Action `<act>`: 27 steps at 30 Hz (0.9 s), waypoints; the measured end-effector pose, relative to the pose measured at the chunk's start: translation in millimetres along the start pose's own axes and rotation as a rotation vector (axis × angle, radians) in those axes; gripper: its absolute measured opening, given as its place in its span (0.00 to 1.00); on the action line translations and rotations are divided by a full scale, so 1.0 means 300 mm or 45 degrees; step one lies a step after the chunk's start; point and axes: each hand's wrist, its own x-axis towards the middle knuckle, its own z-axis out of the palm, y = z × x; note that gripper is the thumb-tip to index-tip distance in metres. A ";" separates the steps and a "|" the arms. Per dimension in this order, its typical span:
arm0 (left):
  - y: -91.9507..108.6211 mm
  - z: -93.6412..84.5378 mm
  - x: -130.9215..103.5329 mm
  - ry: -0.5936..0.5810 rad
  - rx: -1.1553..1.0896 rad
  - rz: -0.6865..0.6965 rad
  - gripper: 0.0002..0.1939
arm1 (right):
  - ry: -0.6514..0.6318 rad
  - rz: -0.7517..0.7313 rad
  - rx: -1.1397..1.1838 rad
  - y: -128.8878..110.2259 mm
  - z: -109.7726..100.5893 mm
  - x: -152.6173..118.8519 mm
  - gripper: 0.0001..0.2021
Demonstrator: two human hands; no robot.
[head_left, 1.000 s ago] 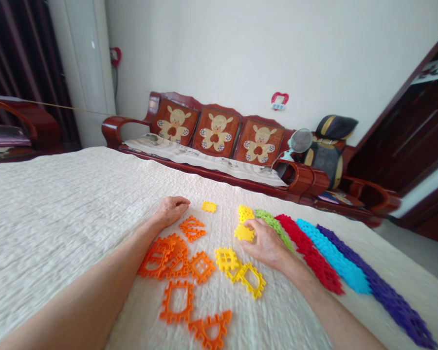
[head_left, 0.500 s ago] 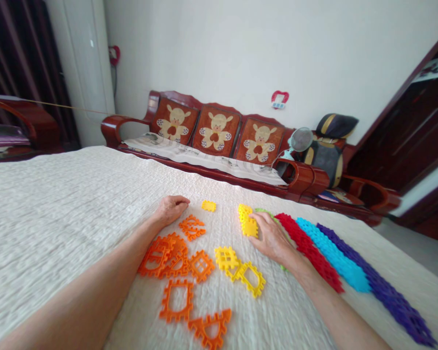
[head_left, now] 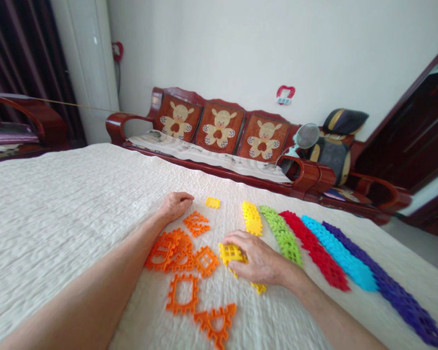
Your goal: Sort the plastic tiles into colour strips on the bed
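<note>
My left hand point(head_left: 177, 205) rests on the white quilted cover point(head_left: 95, 194), fingers curled together, with nothing visible in them. Just right of it lies a small yellow piece point(head_left: 212, 202). My right hand point(head_left: 255, 255) pinches a yellow window-pattern building piece point(head_left: 228, 252) between thumb and fingers, low over the cover. Another yellow piece point(head_left: 259, 288) pokes out from under that hand, mostly hidden. Beyond it lies a row of overlapping yellow pieces point(head_left: 253, 218). Several orange pieces lie between my arms, among them a square frame point(head_left: 171, 294) and a triangle point(head_left: 217, 324).
Rows of interlocking pieces run along the right: green point(head_left: 282, 236), red point(head_left: 317, 253), light blue point(head_left: 343, 255) and purple point(head_left: 390, 287). Past the cover's far edge stands a wooden sofa point(head_left: 204, 170) with bear cushions, and a small fan point(head_left: 306, 136) at its right.
My right hand has left the far yellow row and moved nearer to me, onto the window-pattern piece. The green row is now uncovered. My left hand stays in place.
</note>
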 end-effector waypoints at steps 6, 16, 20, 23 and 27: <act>-0.002 0.001 0.002 0.006 0.004 -0.004 0.15 | 0.009 0.003 0.017 0.023 -0.049 -0.002 0.22; -0.004 0.004 0.003 0.009 0.021 -0.006 0.14 | -0.269 0.209 -0.068 0.160 -0.204 -0.106 0.29; 0.001 -0.001 0.000 -0.006 0.008 0.002 0.15 | -0.167 0.322 -0.158 0.159 -0.188 -0.111 0.24; 0.009 -0.005 -0.004 -0.012 0.017 -0.021 0.16 | -0.119 0.535 -0.277 0.152 -0.147 -0.104 0.16; 0.014 -0.006 -0.004 0.001 0.015 -0.023 0.15 | -0.104 0.614 -0.420 0.133 -0.093 -0.089 0.13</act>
